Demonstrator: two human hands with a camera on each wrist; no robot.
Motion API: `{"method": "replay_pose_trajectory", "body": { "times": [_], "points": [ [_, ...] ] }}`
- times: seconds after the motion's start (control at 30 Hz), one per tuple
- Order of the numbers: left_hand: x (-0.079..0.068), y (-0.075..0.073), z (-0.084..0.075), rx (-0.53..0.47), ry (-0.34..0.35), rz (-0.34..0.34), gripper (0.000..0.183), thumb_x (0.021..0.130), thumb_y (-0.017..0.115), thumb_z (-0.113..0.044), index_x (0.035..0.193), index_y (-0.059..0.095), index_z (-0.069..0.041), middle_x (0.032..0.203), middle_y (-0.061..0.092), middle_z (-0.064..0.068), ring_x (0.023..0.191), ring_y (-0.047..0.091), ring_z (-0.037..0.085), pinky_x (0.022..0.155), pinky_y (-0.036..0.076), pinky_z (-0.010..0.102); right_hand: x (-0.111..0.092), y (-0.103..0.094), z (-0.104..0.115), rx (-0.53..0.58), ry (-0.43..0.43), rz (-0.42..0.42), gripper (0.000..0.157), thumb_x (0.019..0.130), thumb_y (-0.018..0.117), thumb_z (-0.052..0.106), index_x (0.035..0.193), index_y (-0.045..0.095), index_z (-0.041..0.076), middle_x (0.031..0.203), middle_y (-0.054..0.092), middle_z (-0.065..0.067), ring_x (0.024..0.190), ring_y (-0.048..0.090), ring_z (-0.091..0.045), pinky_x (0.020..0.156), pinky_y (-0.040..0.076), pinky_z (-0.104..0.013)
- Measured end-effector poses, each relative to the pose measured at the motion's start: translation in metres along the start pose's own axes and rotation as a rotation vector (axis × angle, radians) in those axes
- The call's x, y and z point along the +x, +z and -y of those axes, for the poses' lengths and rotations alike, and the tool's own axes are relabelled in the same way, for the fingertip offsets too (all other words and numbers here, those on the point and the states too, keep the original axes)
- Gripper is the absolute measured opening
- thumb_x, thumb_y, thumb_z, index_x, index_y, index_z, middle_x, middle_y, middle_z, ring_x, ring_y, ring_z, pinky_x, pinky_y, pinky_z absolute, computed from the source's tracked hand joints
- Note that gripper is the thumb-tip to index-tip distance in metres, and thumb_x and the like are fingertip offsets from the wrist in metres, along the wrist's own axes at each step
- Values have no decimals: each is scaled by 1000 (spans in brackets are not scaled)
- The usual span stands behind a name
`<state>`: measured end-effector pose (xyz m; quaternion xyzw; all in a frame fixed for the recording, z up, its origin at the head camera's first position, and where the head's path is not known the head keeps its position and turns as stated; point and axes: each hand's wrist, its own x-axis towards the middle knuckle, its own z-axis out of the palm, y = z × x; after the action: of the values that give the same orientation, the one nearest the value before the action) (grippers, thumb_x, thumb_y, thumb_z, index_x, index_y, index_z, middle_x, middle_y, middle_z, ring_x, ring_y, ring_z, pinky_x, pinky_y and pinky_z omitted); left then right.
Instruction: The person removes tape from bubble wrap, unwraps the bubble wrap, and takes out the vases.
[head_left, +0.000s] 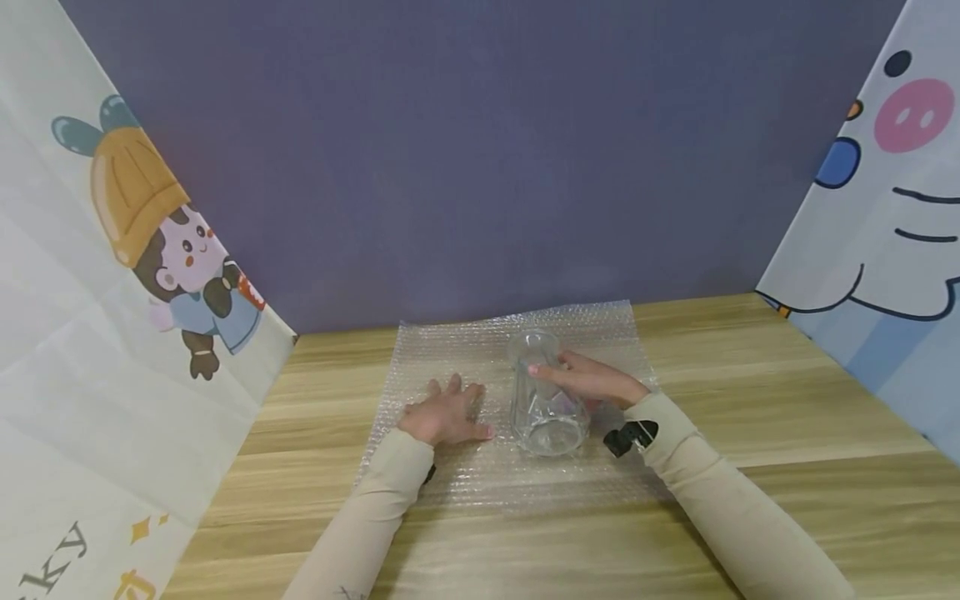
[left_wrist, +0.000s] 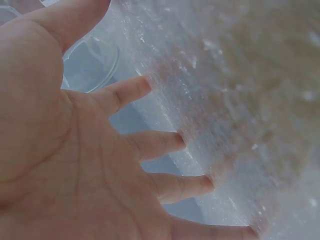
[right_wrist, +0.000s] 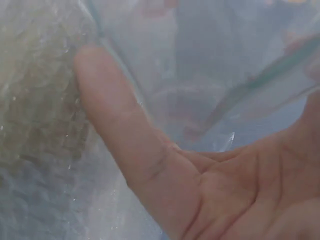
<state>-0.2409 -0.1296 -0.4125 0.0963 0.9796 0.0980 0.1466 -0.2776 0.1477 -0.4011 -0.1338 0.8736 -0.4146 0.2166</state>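
Note:
A clear glass vase [head_left: 551, 408] is over the bubble wrap [head_left: 457, 483], one round end toward the back and the other toward the front. My right hand [head_left: 588, 377] grips it from the right side, thumb across its upper face. In the right wrist view, the thumb of my right hand [right_wrist: 145, 145] lies along the glass wall [right_wrist: 165, 65]. To the left of the vase, my left hand [head_left: 447, 414] rests on the bubble wrap with fingers spread. The left wrist view shows the straight fingers [left_wrist: 165, 187] of that hand with their tips against the bubble wrap [left_wrist: 210, 90].
The bubble wrap lies flat on a wood-grain table [head_left: 750, 400], its far edge near the purple back panel [head_left: 487, 167]. White cloths with cartoon prints hang on the left [head_left: 90, 333] and right [head_left: 900, 258]. Both wrists wear a black strap.

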Motion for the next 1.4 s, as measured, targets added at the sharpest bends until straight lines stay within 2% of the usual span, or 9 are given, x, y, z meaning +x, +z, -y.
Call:
{"method": "replay_pose_trajectory", "body": {
  "times": [0.2,0.4,0.47,0.63,0.8,0.87,1.17,1.3,1.4],
  "points": [
    [0,0,1,5,6,0,91,85,71,-65,161,33,-32,172,16,15,155,11,53,104,22,89,5,2,-4,111,20,74,103,96,52,68,158,17,-5,160,28,-35,140,42,-53,99,53,-65],
    [1,0,2,1,-2,3,91,85,71,-65,161,33,-33,172,15,15,156,10,52,104,21,89,9,3,-7,179,-52,161,81,101,48,61,157,35,5,164,30,-27,146,37,-51,108,37,-77],
    [1,0,1,-1,-2,2,91,85,71,-65,160,33,-32,172,15,15,156,10,53,104,21,89,10,3,-8,175,-38,166,80,100,48,64,158,38,10,164,32,-25,146,38,-50,108,35,-79],
    [1,0,0,1,-7,3,91,84,71,-66,160,34,-33,172,16,15,156,11,52,104,22,89,10,1,-11,171,-6,185,83,98,48,68,161,33,15,167,28,-22,149,33,-48,109,33,-80],
    [0,1,0,15,-8,9,91,85,70,-67,160,32,-34,173,14,14,156,10,51,104,22,89,9,-3,-14,188,-76,266,73,106,39,56,161,30,10,170,17,-22,157,16,-46,123,13,-72],
    [1,1,0,17,-7,12,91,85,70,-67,161,31,-34,173,14,14,156,10,51,105,21,89,9,-5,-15,193,-76,278,73,106,39,55,162,28,9,171,13,-22,158,11,-45,124,8,-70],
    [1,2,-2,-4,-2,9,91,86,70,-65,161,31,-33,173,13,14,156,9,51,105,19,89,9,-6,-17,188,-36,242,79,103,44,55,162,26,5,170,14,-26,157,11,-48,123,7,-71],
    [1,2,-3,-11,6,10,90,86,70,-65,161,31,-31,172,14,16,156,9,52,104,19,90,9,-6,-15,218,-21,233,80,103,46,52,162,24,3,170,11,-26,157,10,-48,124,6,-70],
    [0,1,-1,-5,-3,8,90,86,70,-65,161,32,-31,172,14,16,156,10,52,103,20,90,11,-4,-14,263,-11,253,82,103,46,51,163,18,4,171,6,-24,157,8,-47,123,10,-71]
  ]
}}
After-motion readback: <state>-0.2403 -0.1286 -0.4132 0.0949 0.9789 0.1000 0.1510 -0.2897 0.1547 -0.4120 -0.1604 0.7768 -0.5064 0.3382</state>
